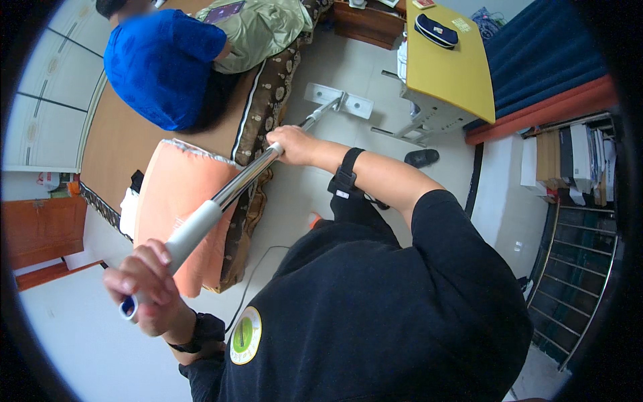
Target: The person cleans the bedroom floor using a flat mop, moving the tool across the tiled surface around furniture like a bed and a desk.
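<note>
My left hand (145, 289) grips the grey upper end of a flat mop's handle (246, 177), close to its hanging loop. Farther down, my right hand (293, 144) is closed round the pole just past a light collar. The pole slants away from me to the white rectangular mop head (339, 100), which is on or just over the tiled floor (346, 60) between the bed and the desk. A folded peach-coloured quilt or pad (186, 201) lies on the bed's near corner, below the pole in the picture.
A person in a blue shirt (155, 70) sits on the bed (118, 145). The yellow desk (447, 70) holds a dark pencil case (436, 31). A dark slipper (422, 158) lies by its legs. A thin cable (251, 274) crosses the floor near me; books (572, 156) stand at right.
</note>
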Action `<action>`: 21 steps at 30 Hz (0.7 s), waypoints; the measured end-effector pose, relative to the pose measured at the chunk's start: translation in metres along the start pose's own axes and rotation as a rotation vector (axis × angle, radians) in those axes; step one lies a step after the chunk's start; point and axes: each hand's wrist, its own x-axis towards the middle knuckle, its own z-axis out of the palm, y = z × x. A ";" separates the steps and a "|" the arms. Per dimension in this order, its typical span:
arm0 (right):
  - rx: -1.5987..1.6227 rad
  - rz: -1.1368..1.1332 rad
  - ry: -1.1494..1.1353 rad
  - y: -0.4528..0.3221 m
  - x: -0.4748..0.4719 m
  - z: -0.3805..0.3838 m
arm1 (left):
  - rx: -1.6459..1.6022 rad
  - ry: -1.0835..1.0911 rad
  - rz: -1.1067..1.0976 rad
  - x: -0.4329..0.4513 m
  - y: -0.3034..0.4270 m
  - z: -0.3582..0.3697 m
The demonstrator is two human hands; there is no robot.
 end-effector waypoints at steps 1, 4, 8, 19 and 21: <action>-0.027 0.014 0.018 0.014 0.005 -0.007 | 0.020 -0.020 -0.019 0.010 -0.013 0.002; -0.123 0.107 0.052 0.072 0.021 -0.020 | 0.047 0.014 -0.120 0.042 -0.059 0.017; -0.187 0.213 0.098 0.147 0.044 -0.045 | 0.184 -0.073 -0.285 0.089 -0.118 0.039; -0.220 0.359 0.220 0.386 0.124 -0.162 | 0.222 -0.157 -0.313 0.297 -0.302 0.130; -0.236 0.367 0.171 0.428 0.135 -0.183 | 0.206 -0.150 -0.317 0.325 -0.336 0.147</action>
